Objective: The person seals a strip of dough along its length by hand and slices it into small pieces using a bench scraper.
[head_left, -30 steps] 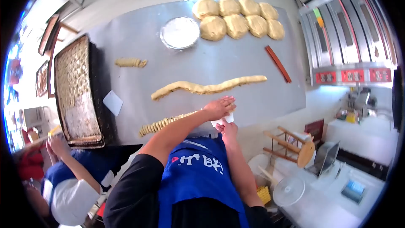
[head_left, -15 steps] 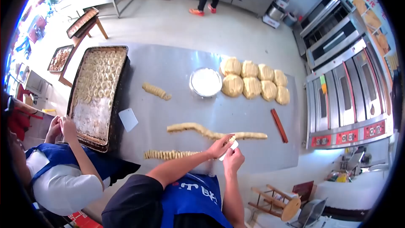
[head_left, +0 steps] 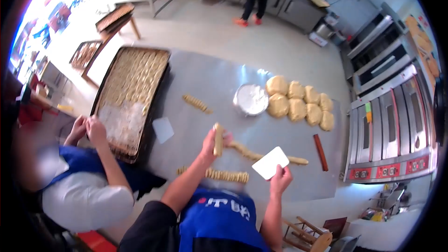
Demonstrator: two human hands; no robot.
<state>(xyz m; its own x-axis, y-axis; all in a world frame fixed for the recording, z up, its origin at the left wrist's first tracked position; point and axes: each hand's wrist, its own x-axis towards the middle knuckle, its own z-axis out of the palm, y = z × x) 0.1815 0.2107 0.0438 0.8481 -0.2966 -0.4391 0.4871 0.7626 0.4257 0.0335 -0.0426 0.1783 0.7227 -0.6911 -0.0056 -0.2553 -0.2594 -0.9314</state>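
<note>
My left hand is closed around a short length of dough, lifted at the left end of a long dough rope that lies on the steel table. A flat white dough scraper is gripped by its lower right corner in my right hand, and it hides part of the rope. Nearer my apron is a row of sliced dough, partly covered by my left forearm. A shorter sliced piece lies farther back.
Behind the rope stand a bowl of white powder and several dough mounds. A reddish stick lies right; a second scraper lies left. A co-worker's hands are beside a baking tray of dough pieces. Ovens stand right.
My hands have parted: the left moved left and now holds the short dough length, while the right moved right with the scraper, turned flat to view. The whole view has shifted.
</note>
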